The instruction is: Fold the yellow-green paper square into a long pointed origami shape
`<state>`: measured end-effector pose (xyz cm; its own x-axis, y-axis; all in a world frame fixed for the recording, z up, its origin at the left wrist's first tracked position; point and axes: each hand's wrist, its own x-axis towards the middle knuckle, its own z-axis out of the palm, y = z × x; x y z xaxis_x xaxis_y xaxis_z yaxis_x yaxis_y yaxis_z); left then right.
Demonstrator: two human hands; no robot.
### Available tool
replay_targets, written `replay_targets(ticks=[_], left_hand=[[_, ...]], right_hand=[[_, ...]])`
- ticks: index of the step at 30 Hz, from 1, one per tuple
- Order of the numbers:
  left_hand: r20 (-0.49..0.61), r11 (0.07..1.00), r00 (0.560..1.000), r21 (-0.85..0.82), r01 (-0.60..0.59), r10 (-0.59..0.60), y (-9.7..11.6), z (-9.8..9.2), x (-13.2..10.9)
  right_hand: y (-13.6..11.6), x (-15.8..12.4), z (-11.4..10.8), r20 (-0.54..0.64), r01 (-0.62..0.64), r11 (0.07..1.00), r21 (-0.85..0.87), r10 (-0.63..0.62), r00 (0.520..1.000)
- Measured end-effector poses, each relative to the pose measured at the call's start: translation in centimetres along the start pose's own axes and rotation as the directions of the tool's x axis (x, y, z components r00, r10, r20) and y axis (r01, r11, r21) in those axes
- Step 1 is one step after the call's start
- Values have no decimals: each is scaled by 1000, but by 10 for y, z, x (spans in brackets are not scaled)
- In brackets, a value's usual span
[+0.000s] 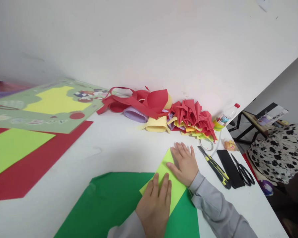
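Yellow-green paper (177, 190), one piece: is lying partly over a green sheet (114, 198) and partly on the white worktop (76, 165), where careful flattening is probably calling for even pressure from the middle outward, one hand steadying while the other is smoothing. Left hand (157, 201): is resting palm down across the near part, fingers slightly apart, clamped on nothing. Right hand (185, 163): is lying along the far right edge, likewise unclenched, thumb reaching inward, forearm slanting from lower right.
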<state>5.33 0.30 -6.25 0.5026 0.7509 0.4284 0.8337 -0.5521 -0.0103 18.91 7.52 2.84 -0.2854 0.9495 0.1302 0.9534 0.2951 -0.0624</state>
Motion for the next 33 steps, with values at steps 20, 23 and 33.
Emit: replay_targets(ticks=[20, 23, 33], left_hand=[[102, 999, 994, -14, -40, 42, -4, -4, 3], [126, 999, 991, -37, -40, 45, -4, -4, 4], [205, 985, 967, -106, -134, 154, -17, -42, 11]], right_hand=[[-5, -16, 0, 47, 45, 999, 29, -47, 998], [-6, -28, -6, 53, 63, 997, 35, -65, 996], [-6, -72, -5, -24, 48, 996, 75, -46, 999]])
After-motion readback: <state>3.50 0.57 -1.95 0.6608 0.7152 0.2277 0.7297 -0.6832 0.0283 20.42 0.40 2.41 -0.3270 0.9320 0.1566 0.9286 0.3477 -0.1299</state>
